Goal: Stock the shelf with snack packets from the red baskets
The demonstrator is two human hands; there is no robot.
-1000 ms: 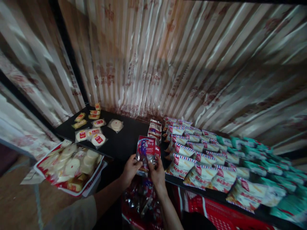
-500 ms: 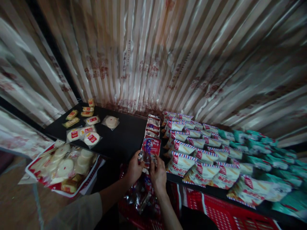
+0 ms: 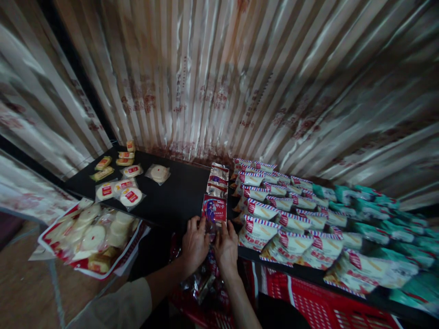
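Observation:
A shiny red-and-purple snack packet (image 3: 214, 209) lies face up at the near end of a column of similar foil packets (image 3: 218, 176) on the black shelf. My left hand (image 3: 195, 244) grips its lower left edge with bent fingers. At the lower right edge, my right hand (image 3: 226, 246) holds it too, with the fingertips on the foil. Both thumbs are partly hidden. Below my hands, more foil packets (image 3: 202, 283) lie heaped in a red basket. Just right of my right hand stand rows of white snack bags (image 3: 259, 233) with striped top edges.
Green bags (image 3: 370, 233) fill the shelf's right end. Wrapped round cakes (image 3: 131, 197) and small yellow packs (image 3: 103, 173) lie on the left of the black shelf (image 3: 171, 196). A white-rimmed tray (image 3: 43, 240) of wrapped cakes stands lower left. Red crates (image 3: 308, 297) sit underneath; a pleated sheet (image 3: 206, 68) hangs behind.
The packet has been lowered and pushed slightly away, so it lies in line with the column. My fingers have gone from pinching its near end to lying over its lower edges.

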